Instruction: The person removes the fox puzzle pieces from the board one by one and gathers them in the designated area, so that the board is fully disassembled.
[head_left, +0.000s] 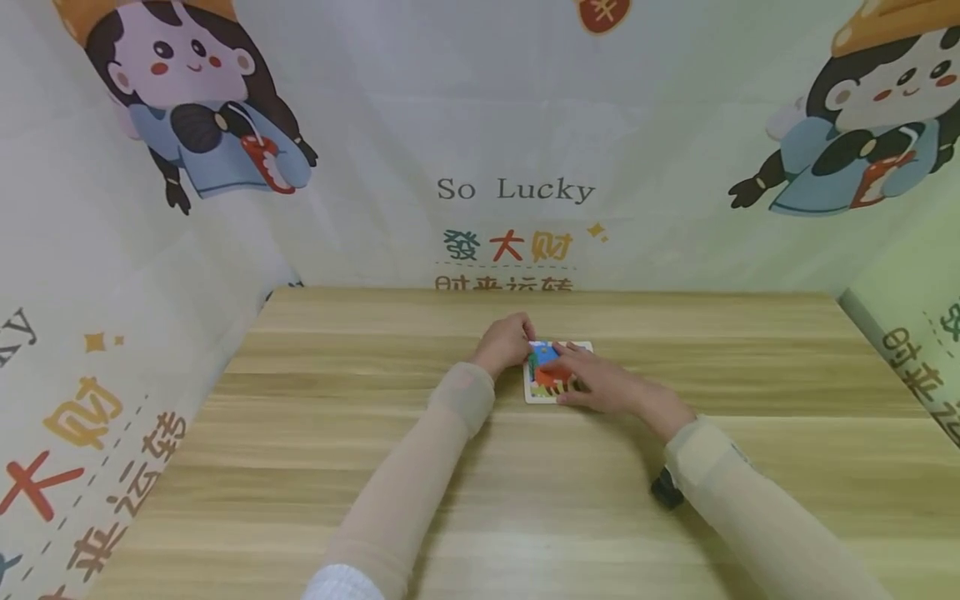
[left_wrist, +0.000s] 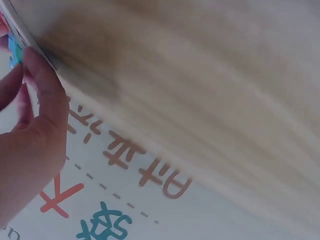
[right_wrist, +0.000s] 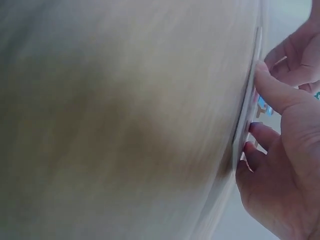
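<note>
We see 1 white-edged picture board lying on the wooden table. At its far left corner we find the left hand, thumb and finger pinching it, while the right hand rests unclenched over its right side, fingers extended.

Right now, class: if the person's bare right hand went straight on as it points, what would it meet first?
Probably the bare left hand, at the left edge of the white-bordered colourful card; depth is unclear.

Wood-grain table; cartoon-print backdrop
</note>
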